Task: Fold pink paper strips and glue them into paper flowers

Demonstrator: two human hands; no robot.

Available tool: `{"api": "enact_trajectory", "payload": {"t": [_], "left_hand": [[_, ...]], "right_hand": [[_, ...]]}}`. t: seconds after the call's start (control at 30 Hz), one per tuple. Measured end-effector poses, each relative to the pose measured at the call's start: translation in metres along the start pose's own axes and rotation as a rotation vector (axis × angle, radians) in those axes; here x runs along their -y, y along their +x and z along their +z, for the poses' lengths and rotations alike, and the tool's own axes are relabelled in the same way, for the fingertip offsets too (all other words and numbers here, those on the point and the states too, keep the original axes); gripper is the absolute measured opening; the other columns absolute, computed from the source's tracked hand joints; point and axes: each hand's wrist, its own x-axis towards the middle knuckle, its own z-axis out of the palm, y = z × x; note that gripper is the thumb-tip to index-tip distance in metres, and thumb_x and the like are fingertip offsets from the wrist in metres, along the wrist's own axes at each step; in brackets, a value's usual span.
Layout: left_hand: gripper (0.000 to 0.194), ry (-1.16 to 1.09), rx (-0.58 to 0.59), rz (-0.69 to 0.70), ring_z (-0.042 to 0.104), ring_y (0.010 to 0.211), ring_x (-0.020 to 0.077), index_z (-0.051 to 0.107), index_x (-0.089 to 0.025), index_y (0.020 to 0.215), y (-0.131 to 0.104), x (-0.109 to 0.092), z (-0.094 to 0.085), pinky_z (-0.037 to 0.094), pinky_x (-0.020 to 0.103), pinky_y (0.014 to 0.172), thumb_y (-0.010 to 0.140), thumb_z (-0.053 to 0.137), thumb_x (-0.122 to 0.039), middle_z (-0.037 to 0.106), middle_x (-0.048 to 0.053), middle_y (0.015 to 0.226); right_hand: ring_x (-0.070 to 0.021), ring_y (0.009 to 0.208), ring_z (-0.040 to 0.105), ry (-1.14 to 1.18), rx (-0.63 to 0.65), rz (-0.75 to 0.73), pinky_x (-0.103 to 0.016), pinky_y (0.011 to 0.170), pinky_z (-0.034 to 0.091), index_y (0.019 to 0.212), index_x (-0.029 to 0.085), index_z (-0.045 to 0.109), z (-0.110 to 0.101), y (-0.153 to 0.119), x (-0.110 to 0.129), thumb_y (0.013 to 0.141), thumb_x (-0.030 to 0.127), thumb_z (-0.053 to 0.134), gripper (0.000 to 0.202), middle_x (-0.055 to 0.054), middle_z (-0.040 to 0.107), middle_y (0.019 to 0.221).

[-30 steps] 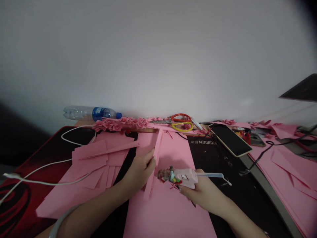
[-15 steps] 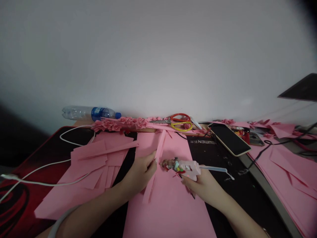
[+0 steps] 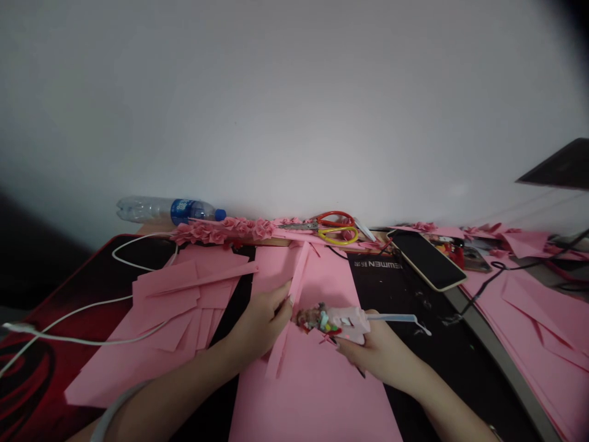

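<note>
My left hand [image 3: 264, 328] is closed on a long folded strip of pink paper [image 3: 300, 270], which stands slanted away from me. In my right hand [image 3: 381, 350] is a pink hot glue gun [image 3: 352, 323], its nozzle end crusted with brown and coloured bits. A translucent glue stick [image 3: 396, 317] sticks out of its back, trailing a thin whitish thread. The nozzle points left and is close to the strip; whether they touch I cannot tell. Beneath both hands lies a large pink paper sheet [image 3: 317, 393].
Cut pink papers [image 3: 165, 288] lie at left under a white cable [image 3: 92, 341]. Along the wall are a plastic bottle [image 3: 159, 210], pink paper flowers [image 3: 221, 230] and scissors [image 3: 338, 227]. A phone [image 3: 427, 258] and more pink sheets [image 3: 547, 325] are at right.
The glue gun in my right hand has shifted slightly down and left, its nozzle now nearer the lower part of the strip. My left hand has barely moved.
</note>
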Motion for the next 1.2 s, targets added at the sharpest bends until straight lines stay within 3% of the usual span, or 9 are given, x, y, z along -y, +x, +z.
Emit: {"api": "enact_trajectory", "payload": {"t": [0.5, 0.63, 0.83, 1.03, 1.2], "left_hand": [[0.016, -0.020, 0.097, 0.026, 0.030, 0.052, 0.0083, 0.045, -0.017, 0.075, -0.003, 0.002, 0.000, 0.022, 0.022, 0.050, 0.086, 0.035, -0.019, 0.027, -0.008, 0.059], [0.016, 0.006, 0.086, 0.024, 0.028, 0.051, 0.0080, 0.041, -0.018, 0.071, -0.003, 0.002, 0.001, 0.020, 0.022, 0.050, 0.085, 0.034, -0.019, 0.025, -0.008, 0.058], [0.020, 0.026, 0.043, 0.077, 0.028, 0.051, 0.0078, 0.029, -0.021, 0.066, -0.002, 0.004, 0.001, 0.020, 0.022, 0.050, 0.084, 0.035, -0.017, 0.026, -0.008, 0.057], [0.017, 0.006, 0.070, 0.037, 0.028, 0.052, 0.0082, 0.038, -0.019, 0.068, -0.001, 0.004, 0.000, 0.019, 0.022, 0.050, 0.085, 0.035, -0.018, 0.026, -0.008, 0.058], [0.017, -0.044, 0.141, 0.009, 0.029, 0.054, 0.0089, 0.047, -0.016, 0.073, -0.003, 0.004, 0.000, 0.020, 0.022, 0.051, 0.085, 0.035, -0.020, 0.027, -0.007, 0.059]], "right_hand": [[-0.0107, 0.050, 0.051, 0.025, -0.229, 0.060, -0.022, 0.049, 0.043, 0.078, 0.018, 0.055, 0.002, 0.004, -0.013, 0.081, 0.019, 0.050, 0.006, 0.004, 0.053, 0.059], [-0.0097, 0.045, 0.049, 0.059, -0.169, 0.101, -0.020, 0.044, 0.041, 0.072, 0.018, 0.052, 0.002, 0.003, -0.010, 0.081, 0.018, 0.048, 0.009, 0.005, 0.050, 0.053], [-0.0089, 0.043, 0.048, 0.020, -0.086, 0.042, -0.018, 0.042, 0.038, 0.068, 0.019, 0.050, -0.001, 0.002, -0.006, 0.078, 0.015, 0.050, 0.011, 0.006, 0.048, 0.049], [-0.0093, 0.045, 0.048, 0.053, -0.123, 0.067, -0.019, 0.043, 0.039, 0.071, 0.019, 0.051, 0.001, 0.003, -0.006, 0.078, 0.014, 0.049, 0.009, 0.006, 0.049, 0.052], [-0.0118, 0.050, 0.052, 0.034, -0.249, 0.064, -0.022, 0.047, 0.043, 0.084, 0.018, 0.056, -0.002, 0.005, -0.006, 0.079, 0.018, 0.049, 0.009, 0.004, 0.055, 0.059]]}}
